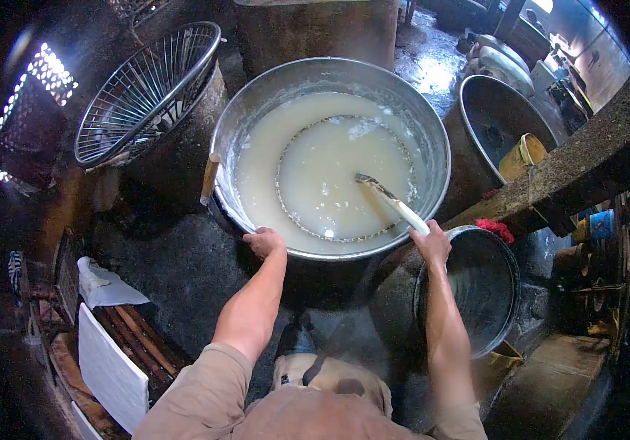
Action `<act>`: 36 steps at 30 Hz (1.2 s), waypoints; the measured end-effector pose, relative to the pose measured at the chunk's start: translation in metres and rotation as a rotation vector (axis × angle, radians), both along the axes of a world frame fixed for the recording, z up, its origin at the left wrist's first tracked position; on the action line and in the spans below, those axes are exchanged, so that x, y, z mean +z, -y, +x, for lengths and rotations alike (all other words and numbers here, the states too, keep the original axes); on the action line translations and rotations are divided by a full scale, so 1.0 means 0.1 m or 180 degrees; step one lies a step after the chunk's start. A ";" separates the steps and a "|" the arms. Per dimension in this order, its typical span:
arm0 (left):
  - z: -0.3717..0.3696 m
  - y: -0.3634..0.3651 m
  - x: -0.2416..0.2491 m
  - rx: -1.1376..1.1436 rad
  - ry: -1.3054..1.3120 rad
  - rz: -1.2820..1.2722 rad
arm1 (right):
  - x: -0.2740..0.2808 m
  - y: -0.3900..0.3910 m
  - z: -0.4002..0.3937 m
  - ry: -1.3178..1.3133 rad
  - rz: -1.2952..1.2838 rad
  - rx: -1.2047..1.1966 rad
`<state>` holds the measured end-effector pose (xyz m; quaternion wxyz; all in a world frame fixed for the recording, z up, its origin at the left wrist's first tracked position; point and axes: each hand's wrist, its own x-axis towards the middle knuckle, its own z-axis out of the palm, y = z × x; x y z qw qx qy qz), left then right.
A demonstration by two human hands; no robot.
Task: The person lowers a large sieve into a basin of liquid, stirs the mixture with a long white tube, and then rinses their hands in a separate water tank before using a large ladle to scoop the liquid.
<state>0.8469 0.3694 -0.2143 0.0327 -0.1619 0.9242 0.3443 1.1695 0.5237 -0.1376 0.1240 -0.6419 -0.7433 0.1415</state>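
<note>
A large round metal vat (441, 139) stands in front of me, holding a cloudy, whitish liquid (315, 161). In the liquid lies a thin, dark-speckled ring (279, 183), with white flecks and foam floating around it. My left hand (265, 243) is closed on the near left rim of the vat. My right hand (432, 243), near the right rim, is closed around the pale end of a stick (403, 209). The stick slants into the vat, and its dark, worn end is near the middle of the liquid. What lies below the surface is hidden.
A metal wire basket (150, 95) sits tilted at the left. At the right are a deep tub (476, 110) with a yellow bucket (524, 155), a thick beam (557, 176) and a dark round container (509, 293). A white board (113, 359) leans at lower left.
</note>
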 end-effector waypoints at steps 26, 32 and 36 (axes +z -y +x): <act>0.01 0.02 0.06 -0.0019 0.0032 0.0070 | -0.02 -0.09 0.00 0.0087 -0.0070 -0.0064; 0.02 0.01 0.09 0.0001 0.0000 0.0038 | -0.01 -0.10 0.00 0.0076 -0.0112 -0.0055; 0.01 0.01 0.05 0.0024 0.0004 0.0024 | 0.01 -0.09 -0.01 0.0067 -0.0169 -0.0100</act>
